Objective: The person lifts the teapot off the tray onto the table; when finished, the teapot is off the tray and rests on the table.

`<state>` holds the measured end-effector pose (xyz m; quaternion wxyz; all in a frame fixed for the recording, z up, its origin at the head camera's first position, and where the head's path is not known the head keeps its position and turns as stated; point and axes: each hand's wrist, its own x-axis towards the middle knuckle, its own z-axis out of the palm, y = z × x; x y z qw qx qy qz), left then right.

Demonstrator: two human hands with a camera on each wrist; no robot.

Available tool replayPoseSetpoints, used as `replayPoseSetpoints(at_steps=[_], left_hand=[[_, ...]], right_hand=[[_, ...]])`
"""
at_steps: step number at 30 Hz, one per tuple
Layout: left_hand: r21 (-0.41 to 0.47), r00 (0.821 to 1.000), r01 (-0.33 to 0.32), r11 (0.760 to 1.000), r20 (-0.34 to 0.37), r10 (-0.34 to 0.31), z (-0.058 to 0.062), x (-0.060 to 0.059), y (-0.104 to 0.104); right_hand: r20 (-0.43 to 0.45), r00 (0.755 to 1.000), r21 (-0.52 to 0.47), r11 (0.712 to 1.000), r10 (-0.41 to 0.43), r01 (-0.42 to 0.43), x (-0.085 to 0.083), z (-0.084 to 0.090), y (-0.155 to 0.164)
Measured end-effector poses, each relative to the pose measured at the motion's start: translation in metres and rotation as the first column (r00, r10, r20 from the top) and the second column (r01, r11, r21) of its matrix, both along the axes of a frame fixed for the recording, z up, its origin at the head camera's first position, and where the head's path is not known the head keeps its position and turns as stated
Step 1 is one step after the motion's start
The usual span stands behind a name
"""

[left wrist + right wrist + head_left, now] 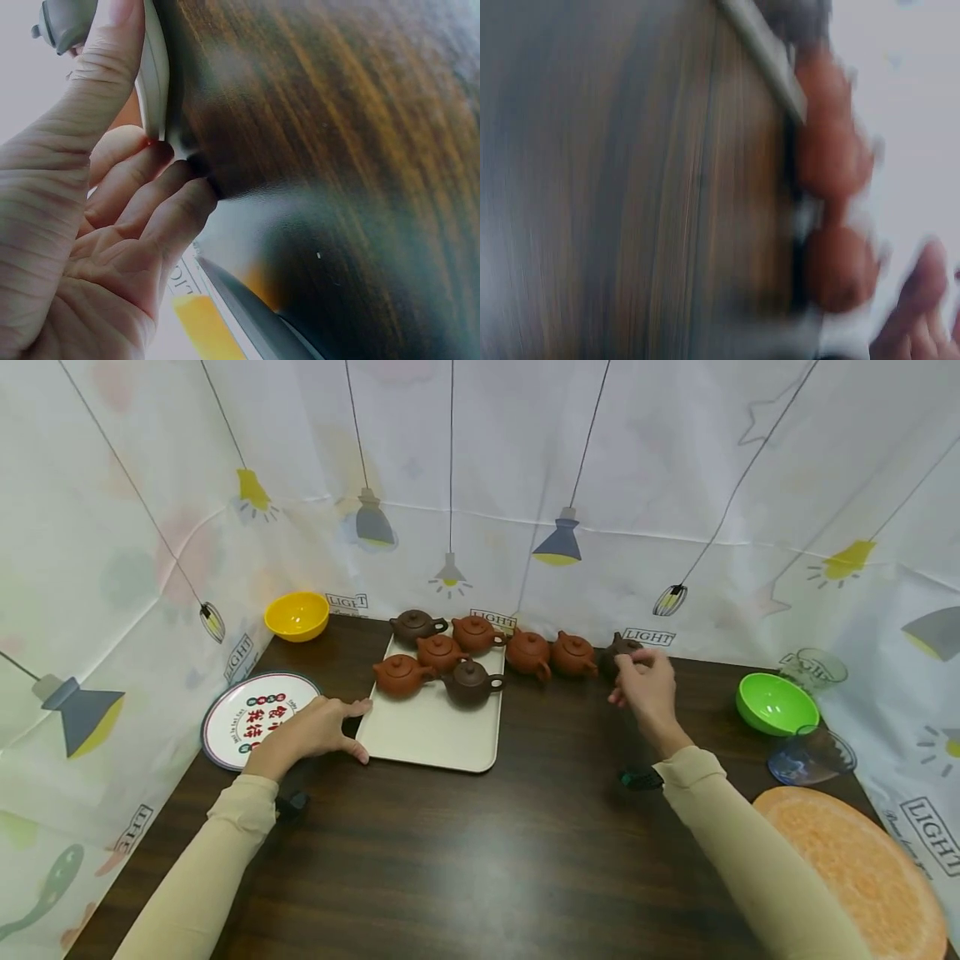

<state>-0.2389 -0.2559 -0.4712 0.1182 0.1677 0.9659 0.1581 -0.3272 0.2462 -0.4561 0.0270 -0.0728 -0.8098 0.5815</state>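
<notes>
My left hand (318, 727) touches the left edge of a cream tray (431, 739), thumb near the front corner and fingers spread along the side. In the left wrist view the thumb (112, 52) overlaps the tray's rim. Several small clay teapots stand at the tray's back, including a dark brown teapot (470, 685) and a reddish teapot (400, 677). Right of the tray, a reddish teapot (528, 653), another reddish teapot (573, 656) and a dark teapot (611, 652) form a row. My right hand (648, 689), fingers bent, reaches over that dark teapot, partly hiding it. The right wrist view is blurred.
On the left lie a printed plate (232, 718) and a yellow bowl (297, 617). To the right are a green bowl (776, 703), a clear glass (821, 668), a bluish glass (810, 756) and a round orange mat (855, 868). Patterned cloth (465, 460) hangs behind the table.
</notes>
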Motion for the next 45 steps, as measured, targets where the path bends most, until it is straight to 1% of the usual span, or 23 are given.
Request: replayPoseSetpoints(at_steps=[1,2,3,4,5,6,7,9,11,13,15,18,22,25,28,30,33,36,38,40,41,43,45], left_hand=[[0.001,1.000,0.001,1.000,-0.003,-0.001,0.000,0.000,-0.001],[0.004,1.000,0.002,1.000,-0.007,-0.002,0.001,0.001,-0.001],[0.005,1.000,0.002,1.000,-0.008,-0.002,0.001,0.001,-0.002],[0.009,1.000,0.002,1.000,-0.010,-0.002,0.002,0.001,-0.002],[0.011,1.000,0.002,1.000,-0.011,-0.002,0.003,0.001,-0.003],[0.012,1.000,0.002,1.000,-0.012,-0.002,0.003,0.000,-0.003],[0.012,1.000,0.004,1.000,-0.014,-0.004,0.003,0.000,-0.003],[0.014,1.000,0.006,1.000,-0.015,-0.006,0.003,-0.001,-0.002],[0.015,1.000,0.005,1.000,-0.008,-0.005,0.003,-0.002,0.000],[0.016,1.000,0.002,1.000,0.000,-0.002,0.002,0.000,0.001],[0.015,1.000,-0.009,1.000,0.012,0.009,0.003,0.001,0.001],[0.012,1.000,-0.010,1.000,0.016,0.009,0.005,0.001,0.002],[0.004,1.000,-0.003,1.000,0.020,0.003,0.004,-0.001,0.003],[0.001,1.000,0.000,1.000,0.028,0.000,0.004,-0.001,0.004],[0.001,0.999,-0.007,1.000,0.036,0.007,0.003,0.000,0.004],[-0.002,0.999,-0.013,1.000,0.032,0.013,0.003,0.001,0.003],[-0.001,1.000,-0.016,1.000,0.017,0.016,0.003,0.002,0.002],[0.001,1.000,-0.012,1.000,0.012,0.012,0.005,0.003,0.002],[0.001,1.000,-0.006,1.000,0.013,0.006,0.006,0.003,0.003],[0.001,1.000,-0.005,1.000,0.019,0.005,0.006,0.003,0.003],[0.000,1.000,-0.001,1.000,0.021,0.001,0.007,0.003,0.004],[0.000,0.999,-0.007,1.000,0.032,0.007,0.007,0.003,0.005],[0.002,0.999,-0.014,1.000,0.047,0.013,0.006,0.004,0.005]], right_hand=[[-0.033,0.997,0.004,0.997,0.076,-0.076,0.003,0.001,-0.014],[-0.040,0.986,0.000,0.986,0.164,-0.164,0.007,0.002,-0.030],[-0.029,0.967,-0.012,0.967,0.253,-0.254,0.011,0.004,-0.046],[-0.001,0.944,-0.018,0.944,0.330,-0.330,0.014,0.004,-0.061],[0.040,0.922,-0.015,0.923,0.386,-0.385,0.016,0.005,-0.076],[0.081,0.905,-0.003,0.908,0.418,-0.419,0.017,0.003,-0.090],[0.122,0.894,0.010,0.900,0.432,-0.436,0.017,0.001,-0.102],[0.184,0.882,0.031,0.895,0.434,-0.446,0.014,-0.007,-0.119],[0.206,0.882,0.033,0.898,0.424,-0.439,0.009,-0.015,-0.127],[0.207,0.881,0.006,0.900,0.424,-0.435,0.005,-0.023,-0.131],[0.196,0.878,-0.024,0.897,0.437,-0.441,0.003,-0.028,-0.133],[0.184,0.868,-0.053,0.886,0.462,-0.460,0.002,-0.030,-0.132],[0.179,0.849,-0.087,0.868,0.496,-0.489,0.005,-0.029,-0.126],[0.162,0.845,-0.141,0.860,0.510,-0.491,0.009,-0.021,-0.119],[0.126,0.855,-0.220,0.855,0.503,-0.470,0.015,-0.001,-0.102],[0.100,0.876,-0.274,0.859,0.472,-0.432,0.017,0.019,-0.085],[0.076,0.919,-0.351,0.873,0.387,-0.339,0.016,0.048,-0.049],[0.064,0.959,-0.393,0.891,0.275,-0.229,0.014,0.065,-0.005],[0.058,0.981,-0.418,0.897,0.188,-0.147,0.014,0.066,0.023],[0.056,0.993,-0.433,0.899,0.099,-0.065,0.014,0.061,0.048],[0.062,0.996,-0.449,0.893,0.057,-0.023,0.013,0.056,0.059],[0.098,0.995,-0.454,0.889,-0.021,0.064,0.013,0.044,0.077],[0.156,0.984,-0.450,0.880,-0.089,0.151,0.012,0.031,0.090]])
